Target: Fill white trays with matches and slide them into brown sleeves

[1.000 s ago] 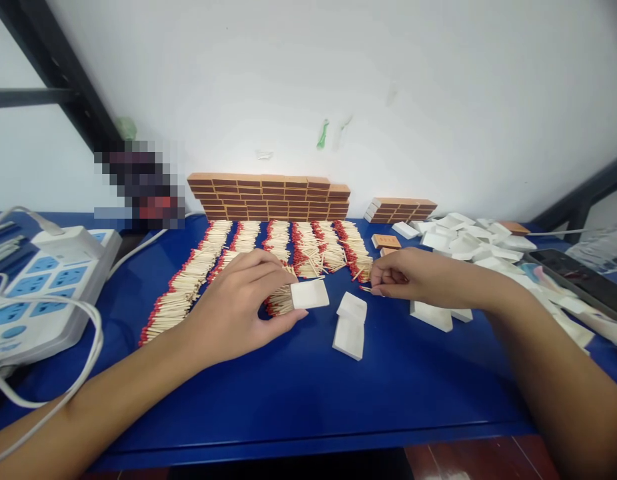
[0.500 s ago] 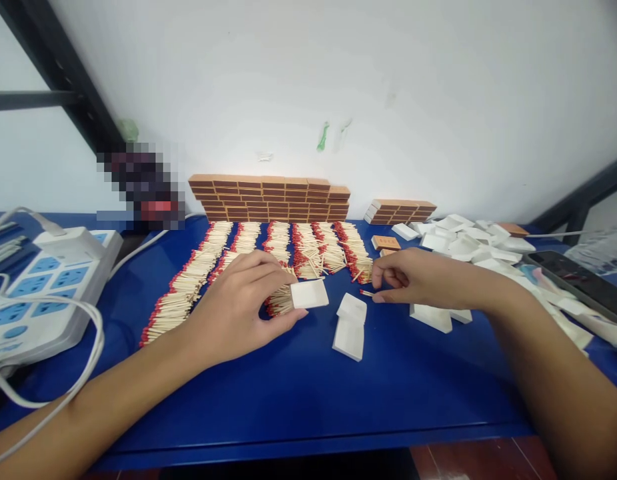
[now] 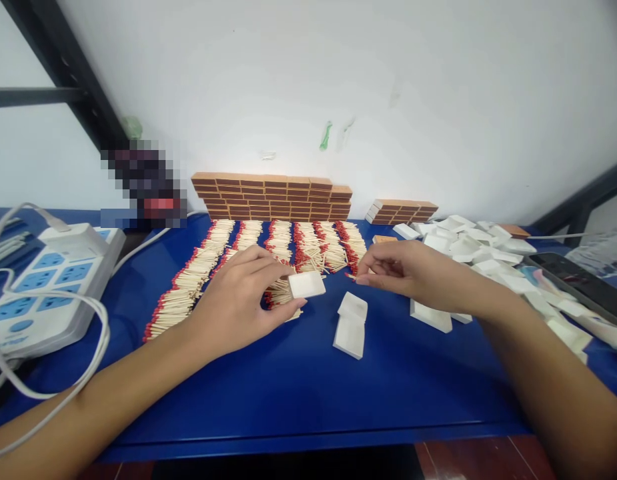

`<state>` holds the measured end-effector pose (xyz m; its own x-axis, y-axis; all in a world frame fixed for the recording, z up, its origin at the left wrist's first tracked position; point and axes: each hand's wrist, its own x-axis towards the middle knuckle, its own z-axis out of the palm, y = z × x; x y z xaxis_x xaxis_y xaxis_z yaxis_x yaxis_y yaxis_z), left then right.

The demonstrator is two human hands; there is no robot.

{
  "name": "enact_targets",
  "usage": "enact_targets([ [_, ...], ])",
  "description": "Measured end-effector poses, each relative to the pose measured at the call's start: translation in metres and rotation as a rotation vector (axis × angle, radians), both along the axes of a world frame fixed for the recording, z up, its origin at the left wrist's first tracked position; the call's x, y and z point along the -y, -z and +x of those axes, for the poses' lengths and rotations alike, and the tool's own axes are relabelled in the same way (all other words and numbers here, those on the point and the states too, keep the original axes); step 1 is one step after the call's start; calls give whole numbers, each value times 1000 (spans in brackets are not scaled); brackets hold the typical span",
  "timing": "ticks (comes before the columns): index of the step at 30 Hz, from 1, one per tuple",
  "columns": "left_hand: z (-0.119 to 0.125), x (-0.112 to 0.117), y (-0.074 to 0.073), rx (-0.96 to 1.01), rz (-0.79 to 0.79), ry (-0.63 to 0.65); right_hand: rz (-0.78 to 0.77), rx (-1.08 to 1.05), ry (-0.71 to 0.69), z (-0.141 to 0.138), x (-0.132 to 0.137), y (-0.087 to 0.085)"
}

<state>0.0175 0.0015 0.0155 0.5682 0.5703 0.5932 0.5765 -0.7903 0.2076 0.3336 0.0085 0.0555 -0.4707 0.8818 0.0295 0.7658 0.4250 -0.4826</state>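
Observation:
My left hand (image 3: 246, 307) grips a small white matchbox tray (image 3: 307, 285) between thumb and fingers, its hollow facing up. To the right, my right hand (image 3: 401, 270) is closed in a pinch, and the red head of a match (image 3: 350, 276) sticks out past its thumb tip. That hand sits at the near end of the rightmost row of matches (image 3: 349, 239). Two more white trays (image 3: 350, 337) lie on the blue table between and below my hands, one resting partly on the other. My left hand partly covers other match rows (image 3: 281, 240).
Closed matchboxes (image 3: 268, 197) are stacked along the wall, with a smaller stack (image 3: 402, 211) to the right. A heap of white trays (image 3: 463, 237) and a phone (image 3: 578, 277) lie at right. A power strip (image 3: 53, 280) with white cables occupies the left of the blue table (image 3: 298, 400).
My right hand has moved left and slightly up toward the match rows, the match moving with it. My left hand and its tray have shifted slightly.

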Motion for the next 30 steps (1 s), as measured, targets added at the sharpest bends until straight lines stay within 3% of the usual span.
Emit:
enact_targets([
  [4,4,1,0,11,3,-5,179,-238,-41,-37,11,8],
  [8,6,3,0,43,33,7,218,-199,-121,-56,16,21],
  [18,1,-1,1,33,46,-29,344,-86,-51,-28,-8,30],
  [25,-9,-14,-9,107,186,-222,261,-41,-151,-36,-23,43],
  [30,-10,-16,-8,92,161,-228,166,23,-116,-39,-27,42],
])
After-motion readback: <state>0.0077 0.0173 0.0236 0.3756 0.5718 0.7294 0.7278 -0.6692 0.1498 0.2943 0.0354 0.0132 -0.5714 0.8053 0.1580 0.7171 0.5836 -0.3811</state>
